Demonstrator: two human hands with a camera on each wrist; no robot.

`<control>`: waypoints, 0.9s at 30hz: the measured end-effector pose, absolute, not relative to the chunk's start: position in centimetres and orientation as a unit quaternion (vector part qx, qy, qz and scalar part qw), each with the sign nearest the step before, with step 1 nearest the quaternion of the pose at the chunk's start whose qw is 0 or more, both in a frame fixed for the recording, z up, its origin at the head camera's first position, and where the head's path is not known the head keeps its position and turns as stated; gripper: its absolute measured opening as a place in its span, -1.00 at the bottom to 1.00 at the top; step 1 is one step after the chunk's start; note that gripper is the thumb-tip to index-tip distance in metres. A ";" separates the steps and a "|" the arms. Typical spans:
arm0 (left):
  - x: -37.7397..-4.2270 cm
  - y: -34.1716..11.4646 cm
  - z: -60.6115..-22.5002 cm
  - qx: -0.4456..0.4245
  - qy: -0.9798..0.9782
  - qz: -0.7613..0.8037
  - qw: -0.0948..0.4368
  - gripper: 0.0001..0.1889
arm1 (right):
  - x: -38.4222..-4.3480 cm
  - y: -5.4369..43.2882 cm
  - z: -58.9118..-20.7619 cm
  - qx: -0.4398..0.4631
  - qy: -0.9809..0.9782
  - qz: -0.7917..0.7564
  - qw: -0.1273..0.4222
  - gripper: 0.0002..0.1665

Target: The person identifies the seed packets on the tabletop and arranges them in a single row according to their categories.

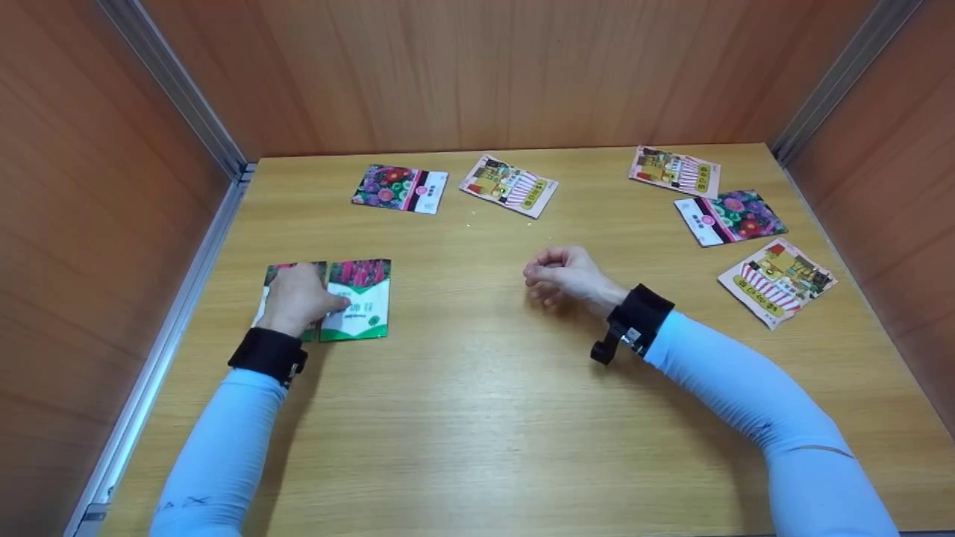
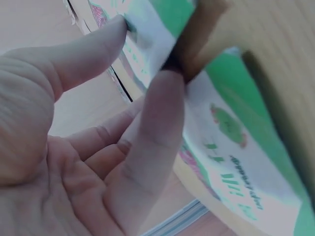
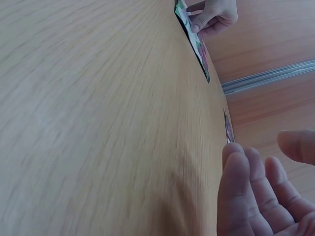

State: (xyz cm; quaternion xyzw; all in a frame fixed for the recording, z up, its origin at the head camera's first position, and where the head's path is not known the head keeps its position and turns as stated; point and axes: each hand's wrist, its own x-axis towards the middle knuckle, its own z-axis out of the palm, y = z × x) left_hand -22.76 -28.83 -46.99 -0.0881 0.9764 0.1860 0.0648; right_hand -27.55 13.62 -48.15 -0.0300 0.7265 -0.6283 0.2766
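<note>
Left hand [image 1: 297,300] touches two flower packets [image 1: 358,302], seemingly aligned | right hand [image 1: 571,280] empty, loosely curled | five packets [image 1: 509,186] far and right seem unarranged

Green-edged packet [image 1: 367,307]: magenta-pink flowers at the top, white middle with green lettering, solid green base. From where I stand, the packet just left of it [image 1: 273,274] shows matching pink and green along its top. Beyond it, a flower packet [image 1: 400,188]: red, pink and purple blooms on dark green, pink and black bands, white end. Far to its right, a second flower packet [image 1: 731,217], same colouring. Right of it also, three striped packets [image 1: 509,186]: pale pink borders, pinkish-red and white stripes, yellow labels. Beneath it, the bench [image 1: 477,447]: yellow-tan, fine wood grain. Nearer than it, sleeves [image 1: 224,440]: light blue; wristbands [image 1: 268,354]: black.
</note>
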 end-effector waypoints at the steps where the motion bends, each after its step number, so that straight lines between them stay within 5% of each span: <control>1: -22.8 -28.7 -46.9 -0.088 0.977 0.179 0.068 -0.54 | -27.5 13.6 -48.2 -0.029 0.726 -0.629 0.278 -0.55; 9: -23.0 -27.7 -46.4 -0.099 0.983 0.134 0.072 -0.37 | -27.4 13.7 -48.3 -0.025 0.722 -0.630 0.284 -0.58; 16: -22.4 -27.0 -46.1 -0.080 0.993 0.082 0.021 -0.62 | -27.3 13.8 -48.4 -0.040 0.725 -0.632 0.270 -0.62; 27: -22.5 -25.9 -46.5 -0.084 0.995 0.055 0.006 -0.57 | -26.8 14.3 -47.0 -0.043 0.725 -0.627 0.282 -0.59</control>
